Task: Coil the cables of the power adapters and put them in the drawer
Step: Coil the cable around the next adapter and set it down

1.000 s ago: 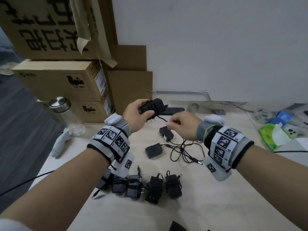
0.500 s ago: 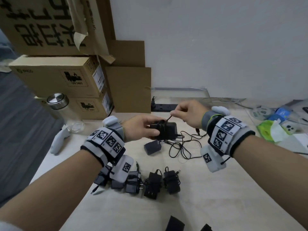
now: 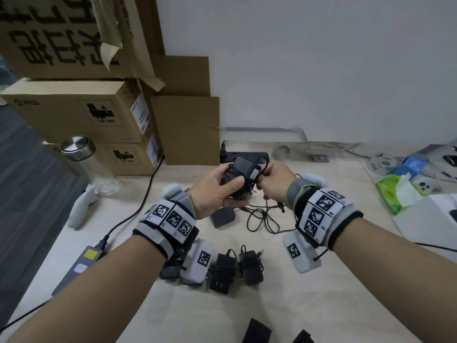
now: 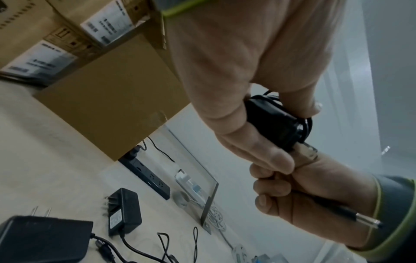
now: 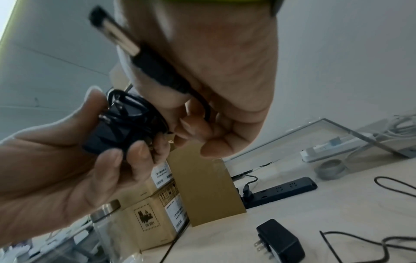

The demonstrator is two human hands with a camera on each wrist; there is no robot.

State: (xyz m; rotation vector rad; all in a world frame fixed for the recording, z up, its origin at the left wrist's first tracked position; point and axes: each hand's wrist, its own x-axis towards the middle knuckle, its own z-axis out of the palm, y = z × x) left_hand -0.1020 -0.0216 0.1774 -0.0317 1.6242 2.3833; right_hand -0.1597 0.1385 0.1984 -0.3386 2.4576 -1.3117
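Note:
My left hand (image 3: 228, 185) grips a black power adapter (image 3: 241, 173) above the table, with its cable wound round the body. My right hand (image 3: 265, 180) is right beside it and pinches the cable's end. The barrel plug (image 5: 119, 35) lies across the right palm and sticks out toward the wrist. Below on the table (image 3: 321, 305) lies another adapter (image 3: 222, 217) with its loose cable (image 3: 262, 220) tangled. Coiled adapters (image 3: 221, 273) stand in a row near the front edge, partly hidden by my left wrist. No drawer is in view.
Cardboard boxes (image 3: 74, 112) are stacked at the back left, with a glass jar (image 3: 89, 167) and a white controller (image 3: 81, 209) in front. A black power strip (image 3: 243, 155) lies by the wall. A green tissue pack (image 3: 393, 194) sits at the right, a grey power brick (image 3: 81, 263) at the left edge.
Both hands rose from the table with the adapter. The right hand came in close to the adapter with the cable end, and the loose length has gone onto the winding.

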